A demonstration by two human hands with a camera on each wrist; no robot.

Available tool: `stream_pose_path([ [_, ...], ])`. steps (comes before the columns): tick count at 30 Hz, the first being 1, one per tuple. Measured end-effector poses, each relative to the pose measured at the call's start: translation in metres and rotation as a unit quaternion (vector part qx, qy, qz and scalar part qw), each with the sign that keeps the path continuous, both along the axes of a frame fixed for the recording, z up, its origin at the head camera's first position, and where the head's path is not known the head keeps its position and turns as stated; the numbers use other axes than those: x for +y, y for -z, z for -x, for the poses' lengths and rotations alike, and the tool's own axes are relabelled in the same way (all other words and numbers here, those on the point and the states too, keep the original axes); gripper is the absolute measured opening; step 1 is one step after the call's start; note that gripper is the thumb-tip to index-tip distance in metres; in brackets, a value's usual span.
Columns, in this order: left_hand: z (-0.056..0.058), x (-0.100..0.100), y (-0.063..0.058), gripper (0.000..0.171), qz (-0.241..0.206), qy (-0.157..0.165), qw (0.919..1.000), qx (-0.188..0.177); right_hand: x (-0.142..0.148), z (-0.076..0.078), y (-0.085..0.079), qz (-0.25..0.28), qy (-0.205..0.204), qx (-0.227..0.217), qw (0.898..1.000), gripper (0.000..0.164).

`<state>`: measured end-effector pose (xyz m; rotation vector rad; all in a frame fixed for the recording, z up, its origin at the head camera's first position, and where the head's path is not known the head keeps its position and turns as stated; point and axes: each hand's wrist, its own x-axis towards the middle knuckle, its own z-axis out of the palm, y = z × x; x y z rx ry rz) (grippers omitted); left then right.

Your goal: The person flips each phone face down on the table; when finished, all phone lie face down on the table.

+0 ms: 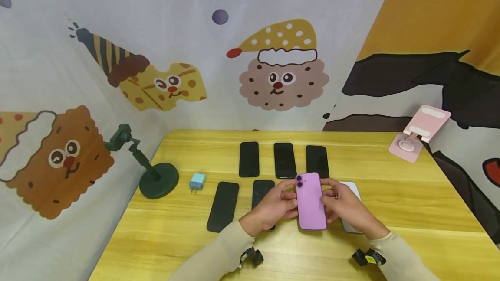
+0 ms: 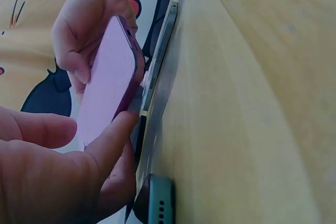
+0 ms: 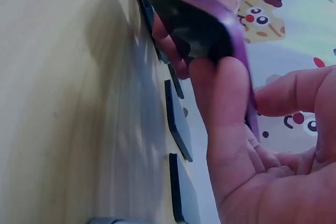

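A pink phone [image 1: 311,207] is held above the table between both hands, its back and two camera lenses facing up in the head view. My left hand [image 1: 273,207] grips its left edge, and the right hand [image 1: 345,205] pinches the opposite edge between thumb and fingers. The right wrist view shows the dark screen side [image 3: 191,22] turned down toward the tabletop. Under the left hand lies a dark phone [image 1: 262,191], partly covered. A white phone [image 1: 353,188] is partly hidden beneath the right hand.
Three dark phones stretch along the back: left [image 1: 249,159], middle [image 1: 284,161] and right [image 1: 317,161]. Another dark phone [image 1: 223,207] lies front left, near a light-blue charger plug [image 1: 197,181]. A green stand [image 1: 158,181] and a pink folding stand [image 1: 427,121] flank the wooden table [image 1: 414,203].
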<state>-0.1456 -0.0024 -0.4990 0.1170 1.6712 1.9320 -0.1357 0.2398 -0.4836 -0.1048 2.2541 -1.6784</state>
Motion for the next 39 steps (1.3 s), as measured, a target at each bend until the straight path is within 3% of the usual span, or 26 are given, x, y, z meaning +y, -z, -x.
stream_pose_path([
  [9, -0.001, 0.000, 0.001, 0.062, 0.028, -0.013, 0.9994, 0.014, 0.001, 0.005, 0.008, -0.027, 0.003, -0.018, 0.999, 0.059],
  [19, 0.000, 0.006, 0.001, 0.066, 0.051, -0.001, 0.9978, 0.042, 0.000, 0.008, 0.022, -0.075, -0.002, 0.000, 0.997, 0.057],
  [29, -0.002, 0.007, -0.008, 0.067, 0.131, 0.037, 0.9865, 0.091, -0.003, 0.009, 0.019, -0.154, -0.018, 0.049, 0.987, 0.057],
  [35, -0.004, 0.010, -0.009, 0.057, 0.161, 0.032, 0.9807, 0.106, -0.005, 0.008, 0.017, -0.172, -0.019, 0.045, 0.984, 0.055],
  [39, -0.004, 0.012, -0.009, 0.054, 0.159, 0.024, 0.9820, 0.099, -0.005, 0.008, 0.017, -0.179, -0.025, 0.042, 0.983, 0.054],
])
